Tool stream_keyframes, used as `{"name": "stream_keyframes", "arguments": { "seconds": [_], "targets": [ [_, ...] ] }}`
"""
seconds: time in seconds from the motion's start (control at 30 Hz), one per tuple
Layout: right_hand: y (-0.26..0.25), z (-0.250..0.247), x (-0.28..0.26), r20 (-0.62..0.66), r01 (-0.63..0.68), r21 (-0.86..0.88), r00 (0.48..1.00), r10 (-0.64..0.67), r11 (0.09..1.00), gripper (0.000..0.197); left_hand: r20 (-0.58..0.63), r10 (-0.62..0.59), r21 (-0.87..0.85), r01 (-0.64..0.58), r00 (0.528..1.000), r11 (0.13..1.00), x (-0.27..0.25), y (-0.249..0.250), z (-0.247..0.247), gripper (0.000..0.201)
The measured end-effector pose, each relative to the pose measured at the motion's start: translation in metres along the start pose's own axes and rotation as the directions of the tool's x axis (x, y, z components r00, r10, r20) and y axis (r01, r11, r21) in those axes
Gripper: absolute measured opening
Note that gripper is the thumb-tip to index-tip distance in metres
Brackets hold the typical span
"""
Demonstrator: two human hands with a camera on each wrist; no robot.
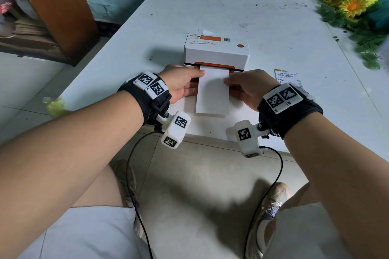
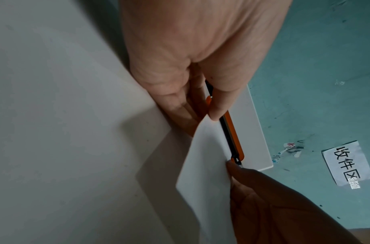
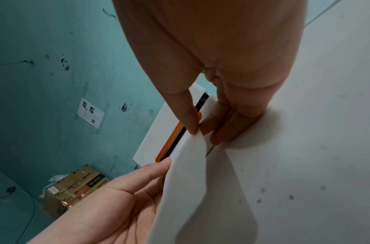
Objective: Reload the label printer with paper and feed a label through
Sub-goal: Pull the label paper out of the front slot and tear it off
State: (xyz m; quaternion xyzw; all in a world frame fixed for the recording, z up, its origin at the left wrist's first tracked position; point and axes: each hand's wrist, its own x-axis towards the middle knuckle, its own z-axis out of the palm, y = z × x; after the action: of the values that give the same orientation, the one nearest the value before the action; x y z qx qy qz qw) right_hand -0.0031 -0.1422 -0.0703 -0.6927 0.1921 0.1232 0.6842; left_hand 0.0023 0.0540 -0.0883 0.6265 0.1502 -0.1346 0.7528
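Left hand [image 1: 180, 84] and right hand [image 1: 248, 88] each pinch one side edge of the label strip [image 1: 213, 92], thumb above and fingers beneath, just in front of the label printer [image 1: 216, 52] near the desk's [image 1: 231, 6] front edge. Lid closed and strip already through the orange-rimmed slot [image 1: 214, 65], loading appears done; only tearing the label off seems left.

This looks like a small parcel or shipping room rather than a home. A white label printer [image 1: 216, 52] sits on a scuffed, ink-marked white desk [image 1: 273, 17], with a printed shipping label [image 1: 288, 76] lying beside it. A taped paper sign [image 2: 346, 165] with handwritten Chinese characters hangs on the stained teal wall [image 3: 54, 66], and a taped cardboard box [image 3: 75, 189] stands on the floor below.
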Motion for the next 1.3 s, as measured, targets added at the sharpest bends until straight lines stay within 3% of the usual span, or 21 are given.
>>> {"name": "stream_keyframes", "arguments": {
  "seconds": [0.13, 0.33, 0.5, 0.6, 0.77, 1.3],
  "targets": [
    [-0.004, 0.0, -0.005, 0.04, 0.001, 0.033, 0.999, -0.002, 0.999, 0.031, 0.003, 0.0, 0.005, 0.0, 1.0, 1.0, -0.001, 0.0, 0.001, 0.029],
    [-0.017, -0.006, -0.014, 0.147, -0.103, 0.183, 0.986, 0.076, 0.978, 0.05, 0.015, 0.007, -0.011, -0.007, 1.0, 1.0, -0.005, 0.001, 0.004, 0.023],
    [-0.019, -0.007, -0.009, 0.133, -0.152, 0.183, 0.983, 0.129, 0.971, 0.06, 0.006, 0.008, 0.011, -0.008, 1.0, 1.0, -0.006, 0.002, 0.003, 0.029],
    [-0.017, -0.007, -0.007, 0.138, -0.136, 0.166, 0.984, 0.113, 0.977, 0.069, 0.005, 0.014, 0.025, -0.014, 1.0, 1.0, -0.008, 0.002, 0.004, 0.021],
    [-0.014, -0.009, -0.002, 0.132, -0.118, 0.173, 0.987, 0.096, 0.978, 0.073, -0.017, 0.028, 0.018, -0.028, 0.999, 0.999, -0.008, 0.001, 0.003, 0.027],
    [-0.013, -0.01, -0.001, 0.123, -0.095, 0.152, 0.989, 0.077, 0.984, 0.07, -0.088, 0.08, 0.011, -0.079, 0.993, 0.997, -0.002, -0.007, 0.002, 0.023]
  ]
}}
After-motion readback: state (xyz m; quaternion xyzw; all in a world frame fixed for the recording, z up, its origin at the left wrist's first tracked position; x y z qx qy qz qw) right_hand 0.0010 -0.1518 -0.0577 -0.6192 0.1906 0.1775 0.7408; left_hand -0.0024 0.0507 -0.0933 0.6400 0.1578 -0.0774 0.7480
